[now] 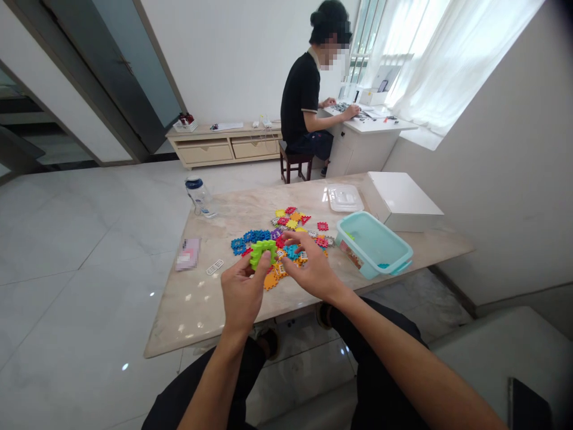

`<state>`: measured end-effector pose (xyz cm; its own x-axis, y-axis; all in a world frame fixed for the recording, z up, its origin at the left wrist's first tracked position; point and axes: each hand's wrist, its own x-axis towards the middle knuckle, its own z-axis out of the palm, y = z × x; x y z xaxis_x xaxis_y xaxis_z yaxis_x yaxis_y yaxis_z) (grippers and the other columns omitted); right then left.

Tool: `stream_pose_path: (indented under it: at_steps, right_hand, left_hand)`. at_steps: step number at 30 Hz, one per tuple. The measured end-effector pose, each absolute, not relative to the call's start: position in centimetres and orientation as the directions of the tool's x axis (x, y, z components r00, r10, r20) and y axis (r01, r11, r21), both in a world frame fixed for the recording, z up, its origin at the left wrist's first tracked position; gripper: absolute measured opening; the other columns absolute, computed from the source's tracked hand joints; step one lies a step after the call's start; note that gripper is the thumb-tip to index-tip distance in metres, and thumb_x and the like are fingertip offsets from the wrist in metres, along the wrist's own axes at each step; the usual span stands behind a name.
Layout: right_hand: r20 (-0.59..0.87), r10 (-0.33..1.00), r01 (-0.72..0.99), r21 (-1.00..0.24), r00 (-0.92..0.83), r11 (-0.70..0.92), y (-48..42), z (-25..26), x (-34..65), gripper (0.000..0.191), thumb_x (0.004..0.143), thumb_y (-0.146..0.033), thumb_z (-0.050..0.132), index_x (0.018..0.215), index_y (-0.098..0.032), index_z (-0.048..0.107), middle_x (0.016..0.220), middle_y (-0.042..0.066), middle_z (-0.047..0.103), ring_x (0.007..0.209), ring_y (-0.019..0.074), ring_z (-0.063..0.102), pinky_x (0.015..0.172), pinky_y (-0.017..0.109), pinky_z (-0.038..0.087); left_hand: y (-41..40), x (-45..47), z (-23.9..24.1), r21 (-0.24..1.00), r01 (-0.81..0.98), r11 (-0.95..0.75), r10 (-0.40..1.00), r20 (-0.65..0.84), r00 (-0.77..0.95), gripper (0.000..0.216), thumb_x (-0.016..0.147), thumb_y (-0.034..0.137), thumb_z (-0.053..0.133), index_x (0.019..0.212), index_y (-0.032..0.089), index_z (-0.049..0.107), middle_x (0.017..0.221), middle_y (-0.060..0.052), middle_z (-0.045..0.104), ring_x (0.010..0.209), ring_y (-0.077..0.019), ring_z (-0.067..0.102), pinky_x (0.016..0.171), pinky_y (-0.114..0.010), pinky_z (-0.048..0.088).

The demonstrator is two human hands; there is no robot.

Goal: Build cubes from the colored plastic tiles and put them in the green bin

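Observation:
Between its thumb and fingers, my left hand (244,292) grips a lime green building block (262,252) with toothed edges, held above the table. Just to the right, my right hand (311,266) hovers over the heap with thumb and fingers apart, holding nothing I can see. Blue toothed pieces (255,236) lie in a cluster behind the green block. Around and beneath both hands spread more flat toothed pieces in red, yellow, purple and white; an orange piece (271,280) lies nearest me. My hands hide part of the pile.
A light teal tub (387,242) with a few pieces inside stands right of the pile. Behind it are a clear lid (344,198) and a white box (405,200). A water bottle (200,198) and a pink packet (188,254) are at left. Another person (304,89) sits at a far desk.

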<state>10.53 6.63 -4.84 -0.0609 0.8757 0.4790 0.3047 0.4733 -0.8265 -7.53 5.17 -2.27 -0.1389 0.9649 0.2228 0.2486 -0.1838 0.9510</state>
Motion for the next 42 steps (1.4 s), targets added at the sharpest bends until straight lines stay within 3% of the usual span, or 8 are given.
stream_pose_path:
  at_steps: [3,8,13,20,28,35,39,42]
  right_hand:
    - [0.293,0.953,0.088,-0.950,-0.073,0.299,7.1,-4.6,10.5,0.029,0.101,-0.041,0.073,0.120,-0.020,0.077,0.118,0.008,0.081,0.106,0.0202,0.076,0.089,0.033,0.061]
    - [0.110,0.993,-0.111,-0.988,-0.045,0.105,7.7,-4.5,9.5,0.045,0.082,-0.058,0.091,0.103,-0.019,0.080,0.102,0.005,0.082,0.090,0.0181,0.075,0.077,0.029,0.059]
    - [-0.009,0.995,-0.251,-0.967,-0.102,-0.034,7.7,-4.2,8.8,0.050,0.067,-0.058,0.100,0.092,-0.018,0.083,0.091,0.002,0.080,0.087,0.0178,0.071,0.082,0.031,0.057]
    - [-0.083,0.986,-0.406,-0.904,-0.144,-0.136,7.5,-4.1,8.6,0.053,0.056,-0.051,0.107,0.091,-0.019,0.083,0.089,0.000,0.080,0.083,0.0163,0.072,0.085,0.031,0.055]
    - [-0.082,0.990,-0.413,-0.902,-0.111,-0.121,7.4,-4.2,8.8,0.050,0.064,-0.057,0.102,0.090,-0.018,0.084,0.088,0.001,0.079,0.081,0.0159,0.067,0.081,0.030,0.052]
    - [0.008,0.996,-0.228,-0.974,-0.088,-0.013,7.7,-4.3,9.4,0.042,0.072,-0.054,0.097,0.088,-0.018,0.084,0.081,0.000,0.073,0.075,0.0150,0.059,0.074,0.030,0.044]
    - [0.017,0.995,-0.176,-0.984,-0.094,0.000,7.7,-4.2,9.7,0.040,0.073,-0.053,0.096,0.088,-0.018,0.084,0.080,0.000,0.072,0.075,0.0147,0.057,0.073,0.030,0.043]
    - [0.026,0.995,-0.160,-0.987,-0.101,0.010,7.7,-4.3,9.7,0.038,0.076,-0.053,0.093,0.088,-0.019,0.083,0.081,-0.001,0.071,0.075,0.0147,0.057,0.072,0.029,0.043]
  left_hand:
    - [5.9,-7.5,-3.1,0.985,0.134,-0.111,0.972,0.136,-0.191,0.040,0.090,0.054,0.082,0.102,0.016,0.088,0.092,-0.006,0.085,0.080,-0.0217,0.076,0.076,-0.030,0.061]
    - [6.5,-7.2,-3.5,0.998,0.005,-0.055,0.976,0.055,-0.212,0.041,0.084,0.054,0.087,0.100,0.016,0.086,0.097,-0.007,0.086,0.091,-0.0251,0.079,0.088,-0.038,0.066]
    - [6.6,-7.3,-3.0,0.998,-0.048,-0.029,0.981,0.019,-0.195,0.037,0.082,0.053,0.088,0.095,0.018,0.086,0.101,-0.007,0.086,0.102,-0.0264,0.078,0.101,-0.041,0.062]
    - [6.7,-7.0,-3.7,0.998,-0.058,-0.035,0.987,0.026,-0.156,0.043,0.084,0.058,0.086,0.098,0.018,0.085,0.108,-0.008,0.086,0.108,-0.0280,0.078,0.101,-0.041,0.062]
    - [7.1,-5.2,-4.7,0.990,-0.142,0.028,0.988,-0.048,-0.144,0.048,0.079,0.058,0.091,0.106,0.018,0.086,0.109,-0.009,0.085,0.112,-0.0277,0.077,0.100,-0.039,0.062]
    - [7.4,-6.6,-3.3,0.985,-0.159,0.066,0.983,-0.091,-0.158,0.055,0.061,0.055,0.101,0.100,0.020,0.086,0.105,-0.007,0.085,0.102,-0.0244,0.076,0.088,-0.031,0.061]
    - [7.3,-7.9,-2.6,0.995,-0.070,0.076,0.969,-0.090,-0.228,0.055,0.052,0.048,0.104,0.095,0.019,0.086,0.094,-0.006,0.084,0.089,-0.0221,0.074,0.079,-0.029,0.060]
    - [7.2,-8.2,-2.5,0.997,0.018,0.079,0.974,-0.073,-0.216,0.055,0.054,0.049,0.102,0.099,0.019,0.088,0.091,-0.006,0.083,0.083,-0.0219,0.073,0.075,-0.030,0.060]
